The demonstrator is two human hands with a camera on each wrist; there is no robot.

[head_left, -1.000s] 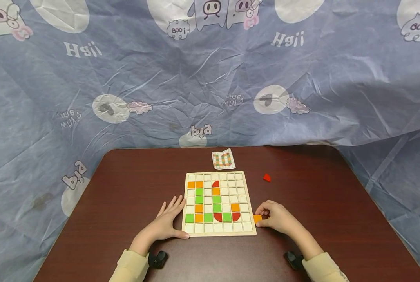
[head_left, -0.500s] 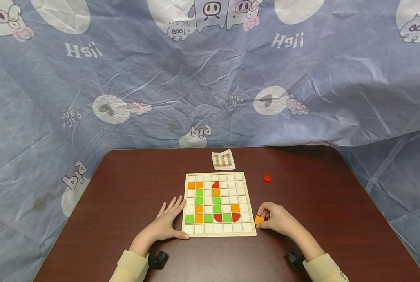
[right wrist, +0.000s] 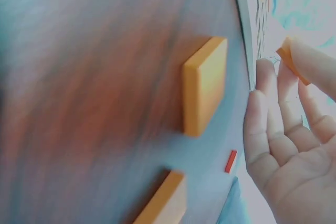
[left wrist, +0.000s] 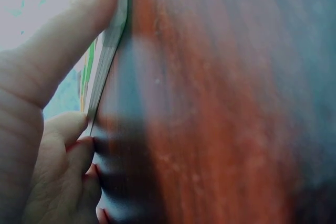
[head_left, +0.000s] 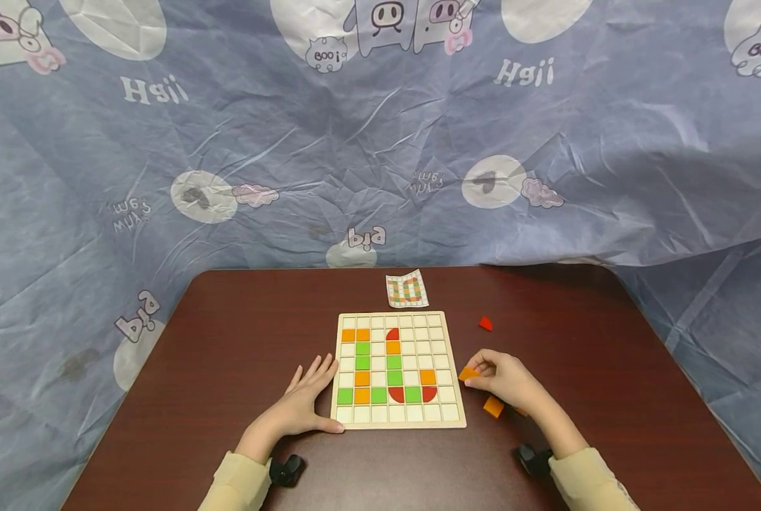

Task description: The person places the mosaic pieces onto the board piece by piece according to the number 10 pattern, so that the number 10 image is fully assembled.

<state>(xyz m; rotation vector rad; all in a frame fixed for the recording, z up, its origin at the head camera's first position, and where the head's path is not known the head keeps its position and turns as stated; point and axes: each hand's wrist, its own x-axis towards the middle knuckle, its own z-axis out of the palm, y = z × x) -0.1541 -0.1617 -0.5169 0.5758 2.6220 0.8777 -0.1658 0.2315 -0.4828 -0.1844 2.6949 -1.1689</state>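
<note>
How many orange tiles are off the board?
3: held tile pinched in the right hand; near tile on the table beside that hand; third tile under the wrist. Others may be hidden.

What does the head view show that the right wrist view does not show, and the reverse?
Only the head view shows the left hand resting flat against the puzzle board, the filled grid, the pattern card and the wide table.

Only the right wrist view shows a second orange tile lying on the table, and the thickness of the tiles up close.

Both show the right hand pinching an orange tile, a loose orange tile near it, the small red piece and the board's edge.
</note>
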